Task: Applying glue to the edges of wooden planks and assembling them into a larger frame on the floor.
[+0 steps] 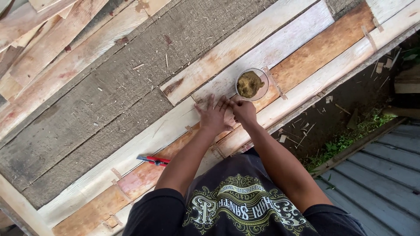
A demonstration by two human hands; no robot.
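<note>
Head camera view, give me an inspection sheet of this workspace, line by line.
Surface: pale and reddish wooden planks laid side by side, with rough grey boards next to them.
Job's things: small round container of brownish fibrous material standing on the planks just beyond the hands; whether they pinch anything cannot be told.
Clutter: red-handled utility knife lying on a plank near the left arm; wood chips and splinters scattered about.
Grippers: left hand flat on the planks, fingers spread; right hand beside it, fingertips meeting the left hand's.
Cables: nothing seen.
Surroundings: bare soil with some weeds, corrugated metal sheeting, more stacked planks at upper left.
</note>
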